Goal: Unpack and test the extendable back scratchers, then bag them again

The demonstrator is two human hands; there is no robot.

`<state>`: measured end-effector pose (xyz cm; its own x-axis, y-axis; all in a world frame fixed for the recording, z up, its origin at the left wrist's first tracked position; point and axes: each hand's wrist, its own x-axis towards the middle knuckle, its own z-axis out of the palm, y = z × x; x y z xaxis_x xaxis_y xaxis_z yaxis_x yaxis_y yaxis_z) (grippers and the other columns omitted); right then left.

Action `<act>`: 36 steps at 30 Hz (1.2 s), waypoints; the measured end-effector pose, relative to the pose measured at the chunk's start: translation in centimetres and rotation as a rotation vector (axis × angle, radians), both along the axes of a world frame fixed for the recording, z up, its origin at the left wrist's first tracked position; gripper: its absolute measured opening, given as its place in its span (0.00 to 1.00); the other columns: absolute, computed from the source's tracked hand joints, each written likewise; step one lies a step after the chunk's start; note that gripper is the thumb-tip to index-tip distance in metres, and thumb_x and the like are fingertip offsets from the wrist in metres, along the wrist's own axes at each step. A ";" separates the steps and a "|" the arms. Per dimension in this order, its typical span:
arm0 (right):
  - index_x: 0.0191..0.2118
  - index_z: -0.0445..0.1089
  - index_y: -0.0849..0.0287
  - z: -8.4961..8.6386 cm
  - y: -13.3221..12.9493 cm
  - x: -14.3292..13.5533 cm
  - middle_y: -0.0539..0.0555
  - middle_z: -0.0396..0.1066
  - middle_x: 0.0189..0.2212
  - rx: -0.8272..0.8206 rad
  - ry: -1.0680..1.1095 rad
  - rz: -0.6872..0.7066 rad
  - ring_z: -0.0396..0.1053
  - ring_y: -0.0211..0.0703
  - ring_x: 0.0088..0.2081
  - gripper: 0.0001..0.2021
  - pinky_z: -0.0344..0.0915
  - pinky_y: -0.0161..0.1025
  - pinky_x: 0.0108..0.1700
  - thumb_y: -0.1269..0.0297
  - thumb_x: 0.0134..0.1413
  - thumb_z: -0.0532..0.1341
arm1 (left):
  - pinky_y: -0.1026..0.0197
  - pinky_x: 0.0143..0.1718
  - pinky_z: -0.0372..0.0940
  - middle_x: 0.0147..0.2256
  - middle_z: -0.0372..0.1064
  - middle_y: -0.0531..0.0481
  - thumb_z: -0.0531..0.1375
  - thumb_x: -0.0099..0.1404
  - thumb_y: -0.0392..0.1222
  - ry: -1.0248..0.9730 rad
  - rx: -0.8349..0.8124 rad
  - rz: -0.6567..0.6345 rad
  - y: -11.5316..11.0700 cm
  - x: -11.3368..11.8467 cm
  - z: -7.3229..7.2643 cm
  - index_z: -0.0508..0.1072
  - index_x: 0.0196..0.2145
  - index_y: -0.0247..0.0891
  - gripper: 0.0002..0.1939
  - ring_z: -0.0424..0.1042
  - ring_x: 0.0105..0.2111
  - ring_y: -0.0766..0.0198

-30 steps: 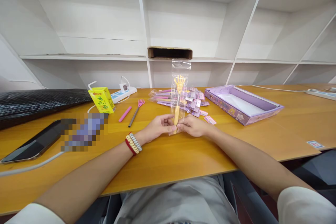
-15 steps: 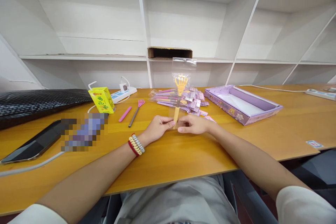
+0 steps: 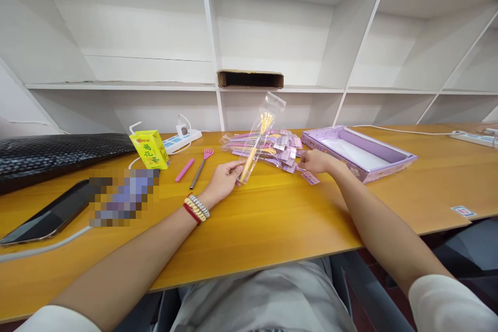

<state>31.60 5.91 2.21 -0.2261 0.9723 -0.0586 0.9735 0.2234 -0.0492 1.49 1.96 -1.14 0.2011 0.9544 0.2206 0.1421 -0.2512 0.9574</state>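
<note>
My left hand (image 3: 225,180) pinches the handle end of a yellow hand-shaped back scratcher (image 3: 252,153) inside a clear plastic bag (image 3: 275,101). The scratcher is tilted, its fingered head up and to the right. My right hand (image 3: 316,161) is at the right edge of a pile of bagged back scratchers (image 3: 272,148) with pink and purple cards. Its fingers are closed at the upper edge of a small pink card (image 3: 310,178); the fingertips are partly hidden. An unbagged pink back scratcher (image 3: 199,168) lies left of the pile beside a pink handle (image 3: 184,170).
Behind my right hand sits an open purple box (image 3: 363,172). On the left are a yellow drink carton (image 3: 151,149), a power strip (image 3: 182,141), a black phone (image 3: 50,212) and a blurred-out item (image 3: 126,197). A cardboard box (image 3: 251,79) rests on the white shelf (image 3: 155,86).
My right hand has left the bagged back scratcher and moved right and away from me to the pink card. My left hand has shifted slightly left, and the scratcher now leans right.
</note>
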 end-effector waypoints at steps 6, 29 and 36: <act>0.20 0.72 0.62 0.4 -0.1 0.5 0.58 0.71 0.22 -0.369 -0.068 -0.103 0.67 0.42 0.23 0.21 0.57 0.37 0.26 0.45 0.38 0.61 | 0.65 0.26 0.61 0.23 0.71 0.51 0.58 0.57 0.47 0.061 0.023 -0.048 0.1 -0.2 -0.1 0.73 0.46 0.35 0.21 0.66 0.22 0.66; 0.23 0.73 0.61 -0.3 0.9 1.3 0.54 0.75 0.27 -0.369 0.171 -0.080 0.70 0.44 0.33 0.15 0.61 0.34 0.32 0.52 0.32 0.65 | 0.63 0.27 0.63 0.26 0.73 0.49 0.56 0.57 0.49 0.334 -0.011 -0.232 0.3 -1.3 0.5 0.74 0.44 0.34 0.21 0.67 0.22 0.65; 0.21 0.69 0.60 -0.8 1.0 1.8 0.53 0.72 0.22 -0.371 0.235 -0.060 0.69 0.45 0.29 0.13 0.60 0.35 0.30 0.56 0.29 0.66 | 0.60 0.34 0.65 0.29 0.75 0.48 0.55 0.57 0.51 0.444 0.110 -0.152 0.5 -1.5 0.3 0.75 0.44 0.35 0.22 0.71 0.30 0.59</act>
